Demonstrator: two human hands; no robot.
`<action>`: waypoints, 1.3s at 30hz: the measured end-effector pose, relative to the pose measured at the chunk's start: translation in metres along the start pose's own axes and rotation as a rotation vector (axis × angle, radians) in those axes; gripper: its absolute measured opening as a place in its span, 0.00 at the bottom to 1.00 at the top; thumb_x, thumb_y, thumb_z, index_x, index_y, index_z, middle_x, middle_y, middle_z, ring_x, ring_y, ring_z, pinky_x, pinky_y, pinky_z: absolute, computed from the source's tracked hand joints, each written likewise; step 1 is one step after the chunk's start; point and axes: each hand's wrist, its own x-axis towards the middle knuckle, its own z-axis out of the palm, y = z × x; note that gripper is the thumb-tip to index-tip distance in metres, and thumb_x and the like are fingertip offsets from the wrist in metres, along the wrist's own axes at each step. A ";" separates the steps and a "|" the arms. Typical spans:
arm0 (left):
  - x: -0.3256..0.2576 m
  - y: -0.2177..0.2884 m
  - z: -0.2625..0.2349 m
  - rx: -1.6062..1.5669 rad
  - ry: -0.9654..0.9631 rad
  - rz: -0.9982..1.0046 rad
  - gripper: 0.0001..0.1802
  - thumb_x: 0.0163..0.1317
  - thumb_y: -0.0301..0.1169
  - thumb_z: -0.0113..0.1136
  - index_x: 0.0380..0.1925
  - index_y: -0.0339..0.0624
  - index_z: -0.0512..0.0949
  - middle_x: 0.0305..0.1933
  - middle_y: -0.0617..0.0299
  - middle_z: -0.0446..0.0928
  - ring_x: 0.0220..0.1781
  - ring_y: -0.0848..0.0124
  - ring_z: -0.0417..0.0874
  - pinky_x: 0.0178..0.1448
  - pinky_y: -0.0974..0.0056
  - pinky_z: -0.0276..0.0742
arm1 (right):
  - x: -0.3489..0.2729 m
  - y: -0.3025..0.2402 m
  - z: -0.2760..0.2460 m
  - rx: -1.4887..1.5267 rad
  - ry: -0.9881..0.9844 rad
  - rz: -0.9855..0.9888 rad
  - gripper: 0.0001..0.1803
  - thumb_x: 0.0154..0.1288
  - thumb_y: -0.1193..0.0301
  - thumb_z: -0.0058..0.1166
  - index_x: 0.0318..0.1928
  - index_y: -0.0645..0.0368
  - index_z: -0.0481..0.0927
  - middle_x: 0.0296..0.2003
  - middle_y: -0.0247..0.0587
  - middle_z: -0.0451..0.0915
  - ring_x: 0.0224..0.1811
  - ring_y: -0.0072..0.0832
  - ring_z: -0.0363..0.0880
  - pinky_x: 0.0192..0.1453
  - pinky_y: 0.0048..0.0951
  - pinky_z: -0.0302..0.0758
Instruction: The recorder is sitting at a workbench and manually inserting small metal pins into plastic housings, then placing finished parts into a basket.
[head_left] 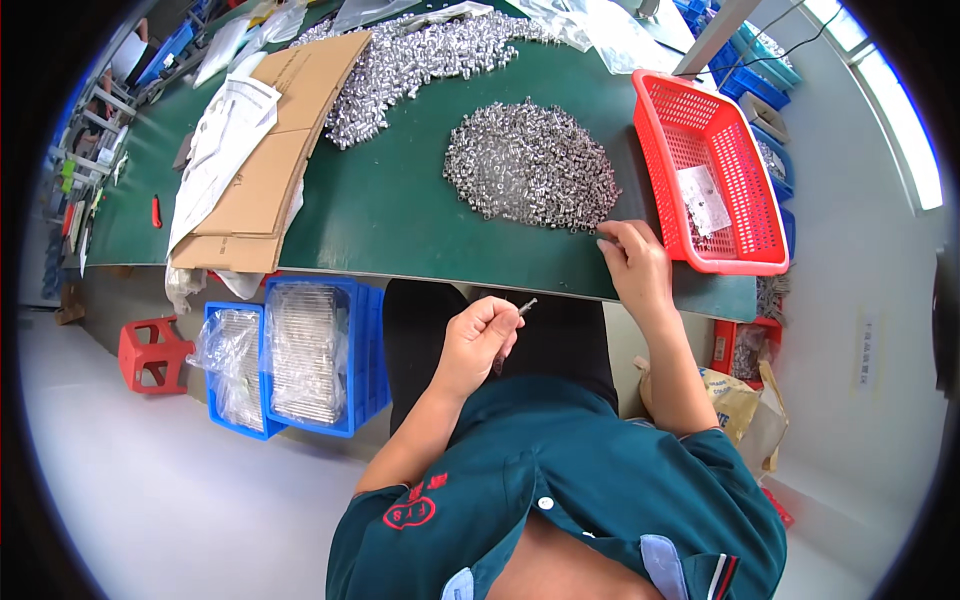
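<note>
My left hand (478, 345) is closed in front of the table's near edge. A thin metal rod (527, 307) is pinched in it, with a bright tip sticking out past the thumb and fingers. On the green table (390, 225) lies a round pile of small silvery metal ring-like parts (530, 165). At the pile's near right edge is my right hand (640, 262), fingers bent and fingertips close together. Whatever is between those fingertips is too small to make out.
A red plastic basket (655, 125) stands right of the pile, with a white label and small parts inside. Behind spreads a larger heap of shiny metal parts (425, 65). Flattened cardboard (290, 140) lies left. Blue crates (345, 420) and a red stool (155, 350) stand below.
</note>
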 end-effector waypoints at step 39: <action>-0.001 -0.008 0.001 0.159 0.048 0.026 0.10 0.66 0.33 0.53 0.29 0.39 0.75 0.18 0.69 0.69 0.18 0.84 0.66 0.20 0.77 0.59 | -0.024 -0.058 0.000 0.730 -0.556 0.252 0.05 0.60 0.78 0.56 0.37 0.66 0.78 0.27 0.34 0.79 0.28 0.16 0.76 0.33 0.19 0.75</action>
